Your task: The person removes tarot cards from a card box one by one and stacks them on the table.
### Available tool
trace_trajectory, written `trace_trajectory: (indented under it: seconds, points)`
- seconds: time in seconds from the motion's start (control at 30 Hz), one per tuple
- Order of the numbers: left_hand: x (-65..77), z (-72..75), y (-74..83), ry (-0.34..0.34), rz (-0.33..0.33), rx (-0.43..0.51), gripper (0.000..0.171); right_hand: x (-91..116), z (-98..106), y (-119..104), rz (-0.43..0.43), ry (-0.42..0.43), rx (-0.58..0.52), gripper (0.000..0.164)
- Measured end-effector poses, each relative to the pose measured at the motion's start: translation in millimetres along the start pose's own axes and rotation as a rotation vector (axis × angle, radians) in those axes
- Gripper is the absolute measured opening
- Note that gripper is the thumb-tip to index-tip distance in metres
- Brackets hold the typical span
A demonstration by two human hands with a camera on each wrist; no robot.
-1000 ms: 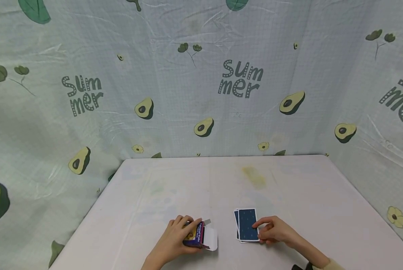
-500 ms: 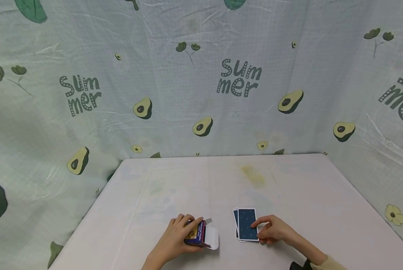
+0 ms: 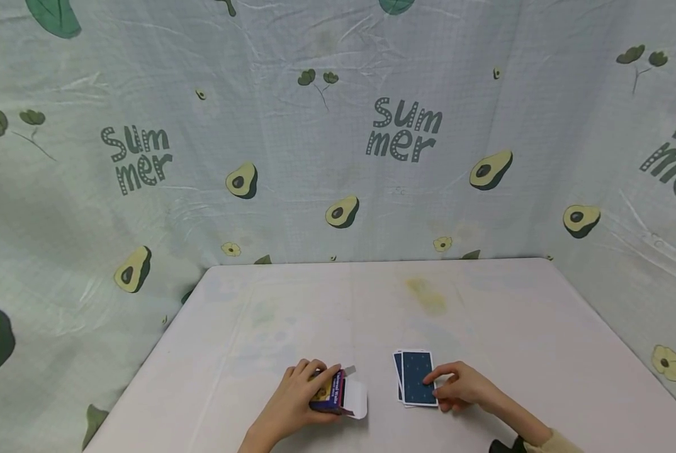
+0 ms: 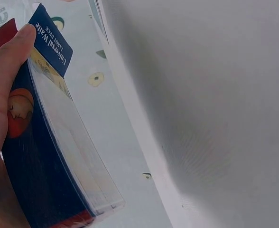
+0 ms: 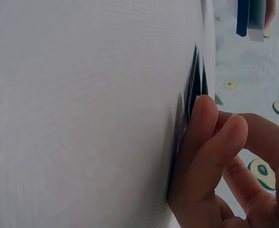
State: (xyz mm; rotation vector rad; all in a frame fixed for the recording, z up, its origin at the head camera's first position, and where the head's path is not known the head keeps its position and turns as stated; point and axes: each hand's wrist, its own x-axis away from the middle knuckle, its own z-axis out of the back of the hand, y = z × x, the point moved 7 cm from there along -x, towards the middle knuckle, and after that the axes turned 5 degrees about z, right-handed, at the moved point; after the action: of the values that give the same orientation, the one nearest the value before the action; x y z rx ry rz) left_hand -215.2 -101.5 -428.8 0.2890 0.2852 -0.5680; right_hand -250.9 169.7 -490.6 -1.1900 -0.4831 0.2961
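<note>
Across the back and down both sides: pale, wrinkled cloth (image 3: pixel 292 138), printed with avocados (image 3: pixel 242 180), leaves and the word "summer" (image 3: pixel 403 129). Spread before it: a white table (image 3: pixel 315 299), rounded at the far corners. Near the lower edge, left of centre: the left hand (image 3: pixel 292 399), clamped on a dark blue and yellow box (image 3: pixel 331 399), with fingers arched over the top and, in the left wrist view, the thumb (image 4: pixel 11 57) along the side. Well to the right of it: the right hand (image 3: pixel 462 385), bent at the fingers and closed on the right edge of a small pile of cards (image 3: pixel 417 374), with the index fingertip on the uppermost back. Behind that hand, at the frame's bottom: a cream sleeve (image 3: pixel 554 443). In the left hand's hold: the box, open at the end toward the cards. Between the hands, flat on the table: the cards, dark blue with white borders, stacked slightly askew. Farther off on the table: a yellowish stain (image 3: pixel 427 296). By the sleeve: a dark strap (image 3: pixel 507 447), partly cut off. Smallest, out from the box's open end: a white flap (image 3: pixel 357 401) and a little grey tab (image 3: pixel 349 371).
</note>
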Motion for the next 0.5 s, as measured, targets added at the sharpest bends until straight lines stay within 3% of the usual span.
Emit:
trace_trajectory:
  seconds: [0.5]
  points:
    - [-5.0,2.9,1.6,0.016,-0.018,-0.017,0.074,2.8,3.3,-7.1,0.013,0.026,0.01,0.028]
